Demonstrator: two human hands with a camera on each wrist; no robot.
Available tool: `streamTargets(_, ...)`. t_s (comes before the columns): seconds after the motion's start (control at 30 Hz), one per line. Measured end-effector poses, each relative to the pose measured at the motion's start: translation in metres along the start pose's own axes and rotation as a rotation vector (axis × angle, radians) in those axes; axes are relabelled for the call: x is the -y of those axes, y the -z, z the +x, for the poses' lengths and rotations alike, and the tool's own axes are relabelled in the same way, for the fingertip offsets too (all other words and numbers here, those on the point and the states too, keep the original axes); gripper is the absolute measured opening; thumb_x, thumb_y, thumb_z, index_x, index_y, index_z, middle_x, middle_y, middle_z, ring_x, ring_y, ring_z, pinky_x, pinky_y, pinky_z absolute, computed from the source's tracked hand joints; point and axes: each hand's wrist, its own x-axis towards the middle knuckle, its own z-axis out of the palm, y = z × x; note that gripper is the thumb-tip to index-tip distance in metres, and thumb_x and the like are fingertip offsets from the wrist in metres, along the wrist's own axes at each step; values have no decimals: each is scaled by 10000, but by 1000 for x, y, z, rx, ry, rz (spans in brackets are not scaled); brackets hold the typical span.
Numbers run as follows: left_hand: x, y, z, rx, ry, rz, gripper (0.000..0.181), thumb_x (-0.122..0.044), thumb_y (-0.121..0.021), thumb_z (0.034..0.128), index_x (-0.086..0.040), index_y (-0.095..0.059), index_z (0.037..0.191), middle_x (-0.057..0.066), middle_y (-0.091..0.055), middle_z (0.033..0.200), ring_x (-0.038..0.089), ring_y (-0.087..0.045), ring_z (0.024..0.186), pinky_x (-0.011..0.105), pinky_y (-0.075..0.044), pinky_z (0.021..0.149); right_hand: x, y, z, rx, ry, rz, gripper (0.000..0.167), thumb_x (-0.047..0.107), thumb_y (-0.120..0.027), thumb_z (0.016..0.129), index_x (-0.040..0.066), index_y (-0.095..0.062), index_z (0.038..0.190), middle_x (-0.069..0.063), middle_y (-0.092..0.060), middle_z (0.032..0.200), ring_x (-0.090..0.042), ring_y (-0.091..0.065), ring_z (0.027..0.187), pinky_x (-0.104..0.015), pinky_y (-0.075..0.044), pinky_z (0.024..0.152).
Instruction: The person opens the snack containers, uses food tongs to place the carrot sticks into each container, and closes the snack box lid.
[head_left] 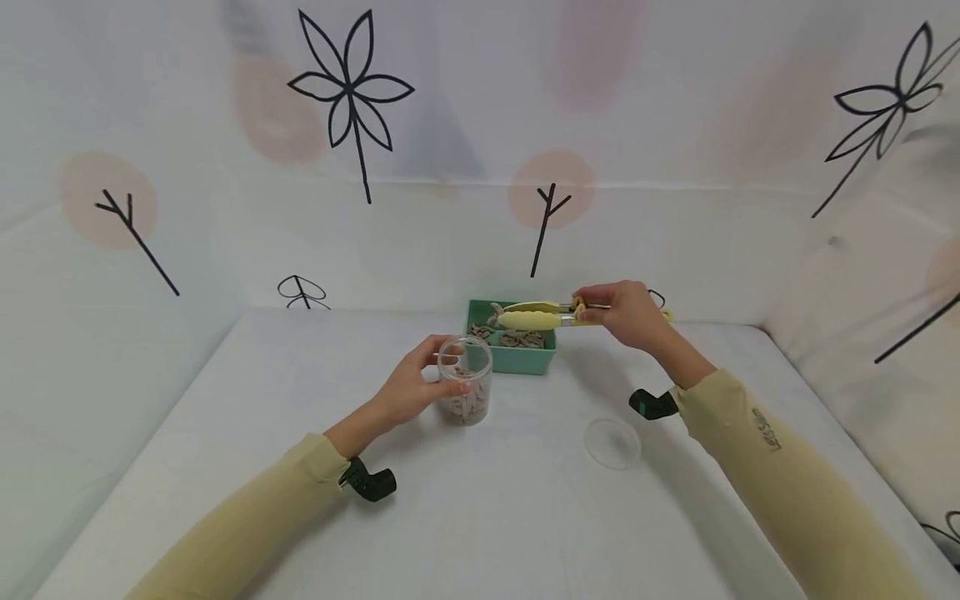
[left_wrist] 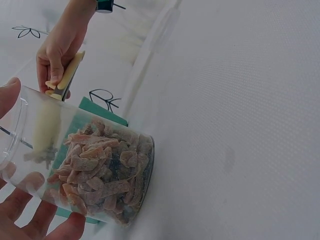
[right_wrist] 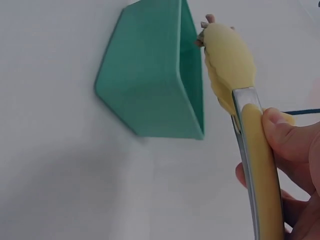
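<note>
My left hand (head_left: 411,385) grips a clear plastic jar (left_wrist: 30,117) that stands upright on the table, with brownish dried strips (left_wrist: 102,170) filling its lower part. The right hand (head_left: 626,315) holds yellow-tipped tongs (head_left: 531,320) above a green rectangular box (head_left: 521,362). Between the tongs' heads (right_wrist: 230,55) are a few of the same strips, seen poking out at the tip in the right wrist view. More strips (head_left: 522,338) lie inside the green box, partly hidden under the tongs.
A round clear lid (head_left: 612,443) lies flat on the white table (head_left: 510,517), right of the jar. Behind the box rises a white patterned cloth backdrop (head_left: 435,242). Each wrist carries a black camera mount (head_left: 369,481).
</note>
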Motion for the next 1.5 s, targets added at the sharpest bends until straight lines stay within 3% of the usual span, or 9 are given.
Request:
streamTargets(0.23,5,-1,3,2,-15,-5,631,-111,-746,896,-29,-432,1437,223,-501,1407,430,-455,1293,596,-426,975,23,14,-10,-23,41,8,374,131,-712,936,1,-659,1282,-167,-698,1171,-288,-668,1019,-457,-544,847)
streamTargets(0.5,40,0,16,-8,-2,4,675,-134,-765,886,-94,-420,1465,160,-498,1440,375,-455,1311,607,-418,980,61,18,-26,-11,100,59,349,134,-744,910,61,-698,1249,-126,-710,1159,-253,-686,1019,-431,-553,853)
streamTargets(0.8,39,0,14,-26,1,29,652,-247,-791,872,-181,-463,1430,66,-511,1419,320,-470,1294,585,-435,967,68,4,-33,72,144,81,382,87,-757,888,32,-686,1259,-128,-709,1159,-241,-694,1027,-418,-566,842)
streamTargets(1.13,39,0,13,-29,-5,30,667,-262,-790,871,-187,-455,1442,55,-507,1412,319,-469,1288,577,-434,970,65,-3,-34,89,195,11,388,114,-754,896,49,-683,1272,-92,-720,1143,-231,-676,1059,-444,-556,853)
streamTargets(1.5,40,-1,13,-27,14,25,682,-229,-788,874,-183,-435,1457,67,-493,1427,305,-454,1299,585,-428,981,71,2,-39,89,224,-30,422,102,-762,886,46,-667,1293,-99,-717,1150,-204,-682,993,-407,-567,808)
